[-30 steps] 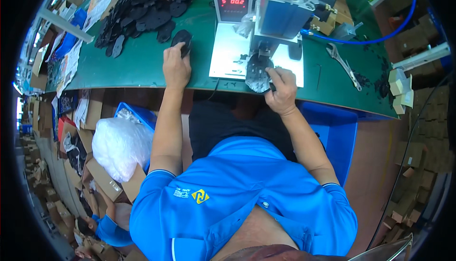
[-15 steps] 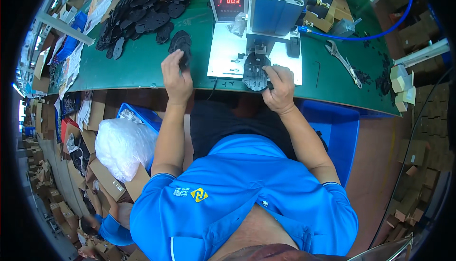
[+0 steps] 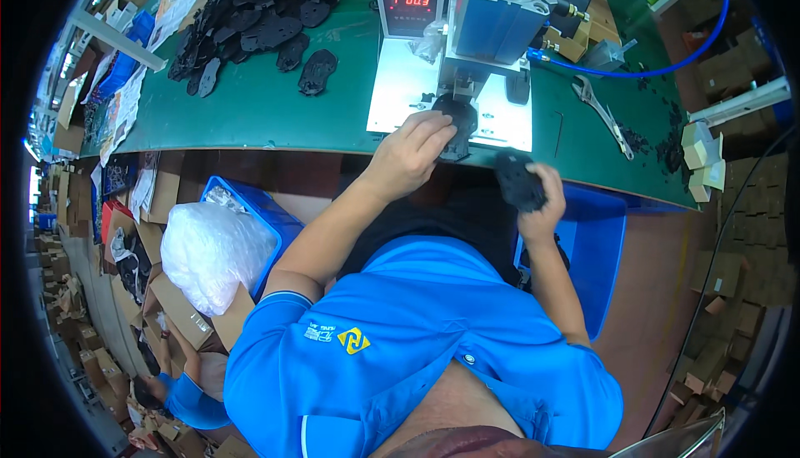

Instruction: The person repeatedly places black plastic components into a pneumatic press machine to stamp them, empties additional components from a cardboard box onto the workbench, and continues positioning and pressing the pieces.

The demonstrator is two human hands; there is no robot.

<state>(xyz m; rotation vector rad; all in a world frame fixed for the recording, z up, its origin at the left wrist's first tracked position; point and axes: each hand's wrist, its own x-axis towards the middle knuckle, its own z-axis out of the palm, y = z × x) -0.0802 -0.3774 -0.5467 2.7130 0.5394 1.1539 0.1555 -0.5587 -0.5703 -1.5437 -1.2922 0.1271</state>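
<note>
At the press (image 3: 500,20), a flat black sole-shaped plate (image 3: 462,131) lies on the white base under the press head. My left hand (image 3: 404,158) reaches across to it, fingers closed on its left edge and covering part of it. My right hand (image 3: 543,201) grips a second black sole-shaped plate (image 3: 518,181), slightly blurred. It is held off the table's front edge, near the blue bin (image 3: 602,250). One more black plate (image 3: 317,72) lies alone on the green table, beside a large heap of similar plates (image 3: 258,20).
A display box (image 3: 410,0) with red digits stands left of the press. An adjustable wrench (image 3: 604,116) and a hex key (image 3: 559,135) lie to the right. A blue air hose (image 3: 667,65) arcs behind them. Below left, a clear plastic bag (image 3: 218,254) sits by another blue bin (image 3: 279,212).
My left hand has moved right from the loose plate on the table to the press base. My right hand has drawn back from the press toward the bin, carrying a plate.
</note>
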